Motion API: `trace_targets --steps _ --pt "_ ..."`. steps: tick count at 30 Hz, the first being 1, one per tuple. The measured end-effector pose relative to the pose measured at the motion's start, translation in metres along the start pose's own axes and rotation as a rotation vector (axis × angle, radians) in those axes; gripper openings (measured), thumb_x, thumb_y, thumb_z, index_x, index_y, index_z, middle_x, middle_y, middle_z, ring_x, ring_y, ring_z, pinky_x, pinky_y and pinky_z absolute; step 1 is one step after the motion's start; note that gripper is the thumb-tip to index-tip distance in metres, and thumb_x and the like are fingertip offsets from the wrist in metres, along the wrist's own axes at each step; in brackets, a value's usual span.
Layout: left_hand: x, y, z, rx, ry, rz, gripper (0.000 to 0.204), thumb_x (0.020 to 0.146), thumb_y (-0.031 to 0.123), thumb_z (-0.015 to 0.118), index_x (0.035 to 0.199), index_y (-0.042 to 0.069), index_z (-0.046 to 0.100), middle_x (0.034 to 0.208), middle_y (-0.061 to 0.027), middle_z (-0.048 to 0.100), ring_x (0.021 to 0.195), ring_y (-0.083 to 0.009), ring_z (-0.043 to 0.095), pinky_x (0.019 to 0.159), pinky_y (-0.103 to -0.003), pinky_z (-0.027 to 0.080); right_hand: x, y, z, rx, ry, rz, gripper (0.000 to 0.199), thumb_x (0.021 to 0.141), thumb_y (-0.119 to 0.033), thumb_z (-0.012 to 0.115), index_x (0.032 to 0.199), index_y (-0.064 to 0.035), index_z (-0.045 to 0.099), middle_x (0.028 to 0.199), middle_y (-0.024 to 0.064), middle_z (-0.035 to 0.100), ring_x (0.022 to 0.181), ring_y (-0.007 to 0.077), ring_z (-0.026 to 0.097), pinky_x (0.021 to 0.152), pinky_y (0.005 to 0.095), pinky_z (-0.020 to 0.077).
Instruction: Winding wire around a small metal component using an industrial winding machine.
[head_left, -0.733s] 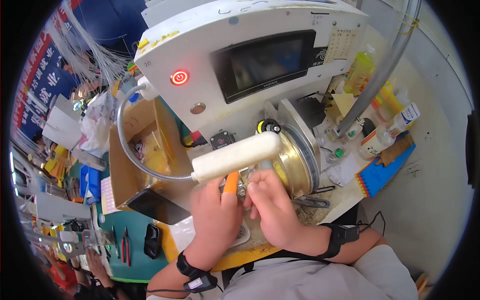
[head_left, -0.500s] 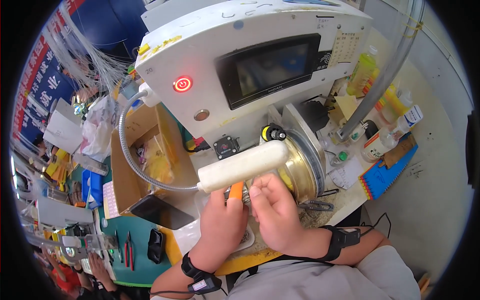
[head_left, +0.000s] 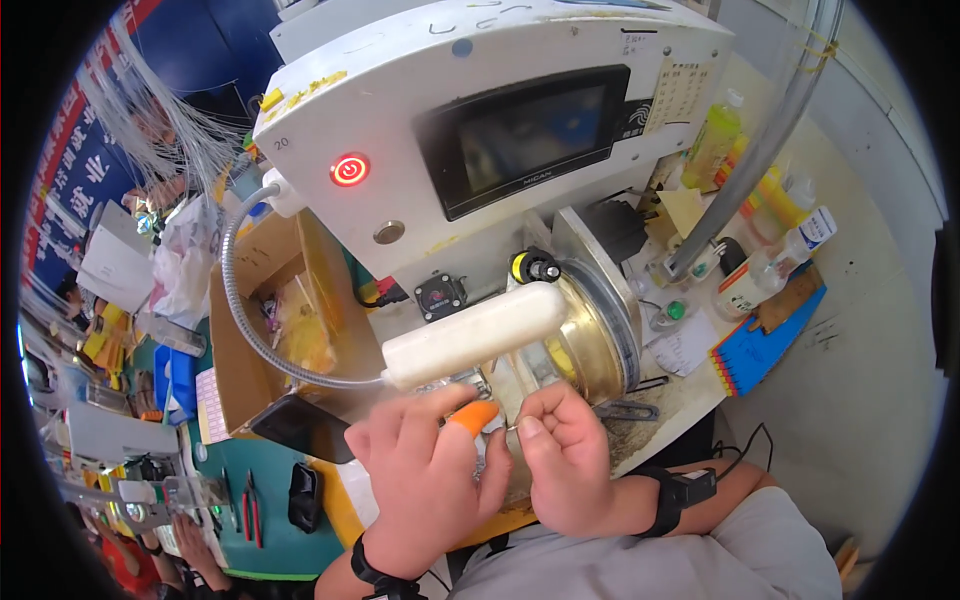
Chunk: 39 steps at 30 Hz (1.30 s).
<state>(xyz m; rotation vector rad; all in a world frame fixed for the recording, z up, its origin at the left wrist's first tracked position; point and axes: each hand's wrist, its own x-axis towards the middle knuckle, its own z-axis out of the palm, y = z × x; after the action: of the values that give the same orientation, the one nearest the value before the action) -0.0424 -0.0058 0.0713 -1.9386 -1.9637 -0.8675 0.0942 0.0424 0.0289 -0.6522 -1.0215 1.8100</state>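
My left hand, an orange finger cot on one finger, is raised below a long white lamp-like tube. Its fingers are bent but apart, slightly blurred, and I see nothing held in them. Just to its right, my right hand pinches thumb and forefinger together. A tiny thin bit sticks out of that pinch toward the left hand, too small to name. Behind both hands is a brass-coloured round drum on the machine, partly covered by the tube. Small metal parts beneath the tube are mostly hidden.
A white machine housing with a dark screen and a lit red button stands ahead. On the left are a cardboard box, a dark phone-like slab and red-handled pliers. Bottles and a blue notebook lie right.
Both hands have come down toward me, away from the tube. My left hand has opened and turned, its fingers spreading. My right hand still pinches. The whole view has shifted slightly.
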Motion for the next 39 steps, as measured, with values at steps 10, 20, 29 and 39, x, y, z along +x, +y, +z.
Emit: trace_targets --steps 10,20,29,39 --pt "0.005 0.008 0.004 -0.034 -0.013 0.063 0.023 0.071 0.009 0.076 0.092 0.015 0.067 0.098 0.0006 0.07 0.09 -0.0239 0.054 0.082 -0.041 0.032 0.003 0.001 -0.009 0.044 -0.091 0.049 0.004 0.11 -0.005 0.053 0.113 -0.0027 0.052 0.083 -0.0019 0.061 0.071 0.0 0.053 0.062 0.0185 0.043" --pt "0.002 -0.003 0.022 -0.242 0.057 0.122 0.026 0.069 0.008 0.077 0.093 0.015 0.068 0.105 0.0044 0.074 0.089 -0.0232 0.059 0.087 -0.04 0.035 -0.027 -0.002 -0.058 -0.052 -0.21 0.123 0.018 0.108 -0.006 0.058 0.125 -0.0009 0.055 0.095 -0.0006 0.059 0.071 0.0017 0.049 0.061 0.0217 0.0424" --pt "-0.002 -0.012 0.033 -0.391 0.052 0.182 0.033 0.067 -0.003 0.069 0.094 0.013 0.06 0.099 0.0014 0.073 0.076 -0.0224 0.052 0.079 -0.041 0.033 0.025 -0.081 -0.166 -0.721 0.112 -0.855 0.008 0.1 -0.006 0.055 0.107 -0.0022 0.052 0.086 0.007 0.051 0.071 0.0134 0.047 0.065 0.028 0.0391" --pt "-0.011 -0.009 0.042 -0.287 0.185 0.134 0.031 0.066 0.004 0.073 0.094 0.016 0.067 0.105 0.0012 0.071 0.089 -0.0248 0.051 0.085 -0.041 0.034 0.107 -0.168 -0.227 -1.035 0.804 -1.007 0.048 0.111 -0.026 0.059 0.146 0.0036 0.048 0.138 0.016 0.055 0.123 0.0215 0.056 0.107 0.0371 0.0454"
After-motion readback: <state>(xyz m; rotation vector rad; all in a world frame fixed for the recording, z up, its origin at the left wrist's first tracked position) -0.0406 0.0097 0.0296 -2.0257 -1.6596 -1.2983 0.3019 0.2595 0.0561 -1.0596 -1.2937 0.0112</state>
